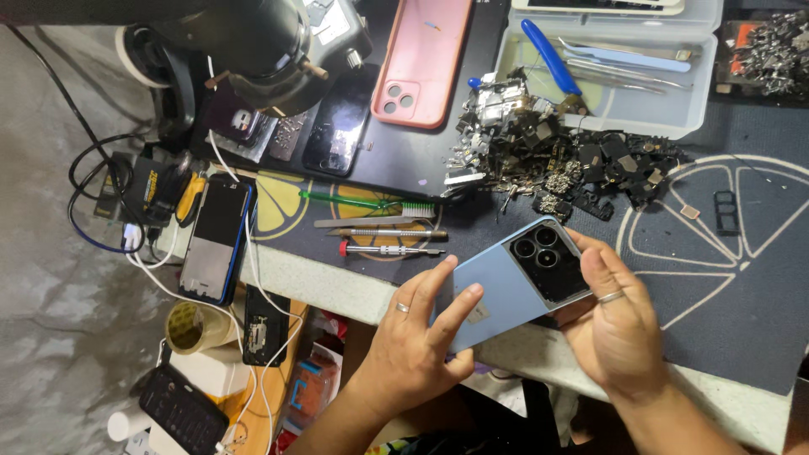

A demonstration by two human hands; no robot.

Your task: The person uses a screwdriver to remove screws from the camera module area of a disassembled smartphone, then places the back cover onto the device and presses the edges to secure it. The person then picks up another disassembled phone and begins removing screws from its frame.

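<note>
The light blue phone [514,282] sits back-up between my two hands, just over the near edge of the dark work mat [742,295], its black camera block turned toward the right. My left hand [413,337] lies on the lower left part of its back, the fingers stretched flat across the blue shell and the thumb hooked under the near edge, so it presses and steadies more than it clutches. My right hand [611,324] wraps the camera end, fingers curled around the far corner and the palm under the side, gripping the phone firmly.

Just beyond the phone on the mat lie a small screwdriver with a red cap [389,249], a second slim driver [388,232], metal tweezers [371,221] and a green-handled brush [371,202], side by side. Farther back a heap of small black and silver parts [548,152] spreads across the mat, touching a clear plastic tray [699,109] that holds blue-handled cutters [552,59]. A pink phone case [421,59] lies face down well behind. Off to the left, a phone with its back removed [217,240] rests among white cables, with a roll of tape [192,327] near it.
</note>
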